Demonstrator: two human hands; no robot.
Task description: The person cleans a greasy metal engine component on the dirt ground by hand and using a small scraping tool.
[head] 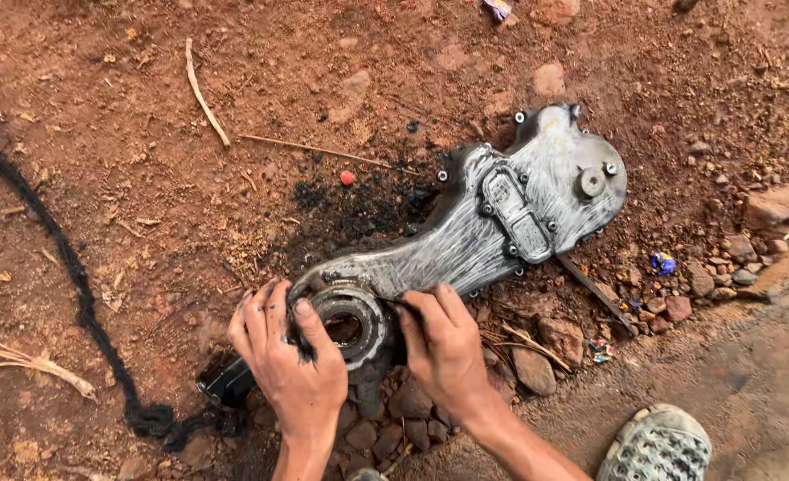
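Cast metal engine cover (492,227) lies on red dirt, centre to upper right of frame. Looks heavy, rigid, oil-slick.

Left hand (289,356) curled over ring housing (345,321) at lower centre, greasy fingers gripping rim.

Right hand (443,343) pinches thin dark tool (405,307) against ring.

Best hold, by judgement: narrow neck or bolt-flange edges, not smeared faces.

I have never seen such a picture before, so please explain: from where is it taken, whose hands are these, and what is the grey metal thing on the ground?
The single picture comes from a camera on a person's head, looking down. The left hand and right hand, both smeared black, touch a round opening at the near end of a long grey metal cover lying on red earth. The right hand seems to pinch a small dark tool. Nearby lie stones, a dry stick, a black cord and a sandalled foot.
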